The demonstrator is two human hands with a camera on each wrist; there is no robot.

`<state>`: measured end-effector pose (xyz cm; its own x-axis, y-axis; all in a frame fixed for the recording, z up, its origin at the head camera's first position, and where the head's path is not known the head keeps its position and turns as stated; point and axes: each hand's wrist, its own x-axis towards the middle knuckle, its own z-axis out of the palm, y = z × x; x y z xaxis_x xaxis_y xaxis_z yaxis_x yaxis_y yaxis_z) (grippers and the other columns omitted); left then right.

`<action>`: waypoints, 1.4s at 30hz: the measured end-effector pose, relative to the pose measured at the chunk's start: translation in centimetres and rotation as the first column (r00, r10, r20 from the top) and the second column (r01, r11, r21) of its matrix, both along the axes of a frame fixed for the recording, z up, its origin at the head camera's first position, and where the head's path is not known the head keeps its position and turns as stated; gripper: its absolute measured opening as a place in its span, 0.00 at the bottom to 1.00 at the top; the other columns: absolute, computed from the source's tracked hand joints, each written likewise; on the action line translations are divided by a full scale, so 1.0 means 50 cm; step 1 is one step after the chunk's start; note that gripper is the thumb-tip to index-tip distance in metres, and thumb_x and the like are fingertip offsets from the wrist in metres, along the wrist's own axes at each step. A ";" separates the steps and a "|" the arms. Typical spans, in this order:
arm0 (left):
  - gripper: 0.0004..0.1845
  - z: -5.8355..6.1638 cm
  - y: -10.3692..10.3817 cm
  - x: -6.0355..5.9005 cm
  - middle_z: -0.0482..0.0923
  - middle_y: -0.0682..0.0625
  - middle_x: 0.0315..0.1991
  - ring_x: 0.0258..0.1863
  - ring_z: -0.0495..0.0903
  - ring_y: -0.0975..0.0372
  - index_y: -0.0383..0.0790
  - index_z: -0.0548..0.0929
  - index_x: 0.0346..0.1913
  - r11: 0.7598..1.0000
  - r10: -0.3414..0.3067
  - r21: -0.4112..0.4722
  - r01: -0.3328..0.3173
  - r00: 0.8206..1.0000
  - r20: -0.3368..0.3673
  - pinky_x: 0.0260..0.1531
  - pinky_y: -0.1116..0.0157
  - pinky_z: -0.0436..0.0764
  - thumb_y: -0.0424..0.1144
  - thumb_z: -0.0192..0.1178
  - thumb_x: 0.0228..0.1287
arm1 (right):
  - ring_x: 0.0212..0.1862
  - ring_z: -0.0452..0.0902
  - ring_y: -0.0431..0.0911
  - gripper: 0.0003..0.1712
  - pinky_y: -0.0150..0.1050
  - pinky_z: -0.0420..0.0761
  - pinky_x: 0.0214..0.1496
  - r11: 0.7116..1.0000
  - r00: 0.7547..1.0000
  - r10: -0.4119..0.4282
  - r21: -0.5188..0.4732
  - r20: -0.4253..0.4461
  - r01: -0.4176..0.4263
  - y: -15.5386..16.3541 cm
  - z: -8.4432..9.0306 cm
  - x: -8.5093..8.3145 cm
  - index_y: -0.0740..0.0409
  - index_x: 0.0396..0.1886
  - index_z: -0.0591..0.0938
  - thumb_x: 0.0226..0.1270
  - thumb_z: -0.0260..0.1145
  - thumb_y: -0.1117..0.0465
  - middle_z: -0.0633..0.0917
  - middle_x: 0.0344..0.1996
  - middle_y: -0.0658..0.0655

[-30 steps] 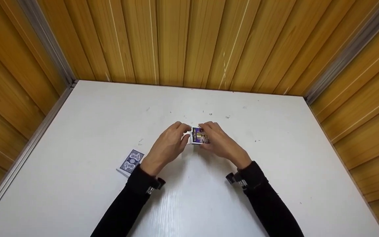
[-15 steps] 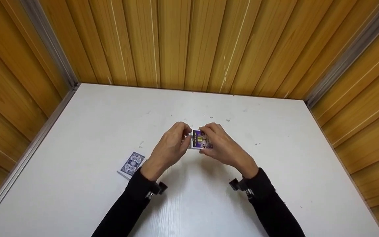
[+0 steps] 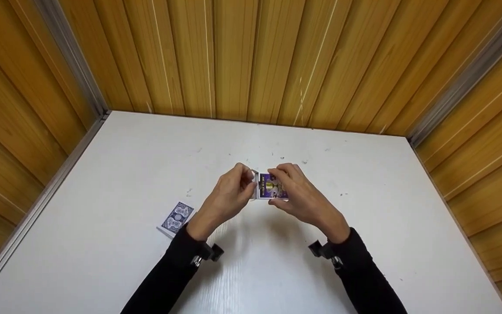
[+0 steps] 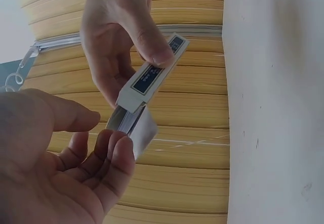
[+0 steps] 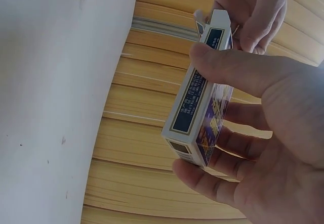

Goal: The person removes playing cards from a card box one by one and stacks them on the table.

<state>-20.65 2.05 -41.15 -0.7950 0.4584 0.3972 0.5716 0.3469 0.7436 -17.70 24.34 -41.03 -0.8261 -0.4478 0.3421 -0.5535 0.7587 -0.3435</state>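
Observation:
My right hand (image 3: 305, 194) holds a card box (image 3: 272, 186), its purple printed face up, thumb on one narrow side and fingers on the other. Dark label panels run along the narrow sides in both wrist views. The end towards my left hand is open, with a white flap (image 4: 146, 130) folded out and the edges of a deck of cards (image 4: 123, 121) showing inside. Right by that end is my left hand (image 3: 229, 189), fingers bent at the flap and thumb (image 4: 81, 119) apart from them. Whether its fingertips touch the flap or cards I cannot tell.
A patterned blue-and-white card deck (image 3: 178, 217) lies on the white table (image 3: 124, 174), beside the left wrist and partly covered by the sleeve. Wood-look panel walls (image 3: 233, 56) enclose the table at the back and both sides.
Both hands and the box have shifted slightly right and nearer. The left fingers have drawn back a little from the box, and more of its printed face and open end shows.

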 end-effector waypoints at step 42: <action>0.10 -0.006 -0.014 -0.020 0.80 0.48 0.34 0.34 0.80 0.60 0.36 0.76 0.40 0.996 0.091 -0.011 -0.092 0.947 0.309 0.33 0.65 0.80 0.29 0.68 0.62 | 0.59 0.71 0.50 0.39 0.42 0.77 0.60 0.998 0.993 0.046 0.045 -0.110 -0.041 -0.024 -0.017 -0.005 0.64 0.66 0.76 0.56 0.83 0.60 0.75 0.57 0.59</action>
<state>-21.65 1.38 -41.43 -0.9174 0.3773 0.1266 0.2795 0.3842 0.8799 -17.93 23.13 -41.89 -0.7637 -0.4986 0.4101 -0.6190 0.7459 -0.2458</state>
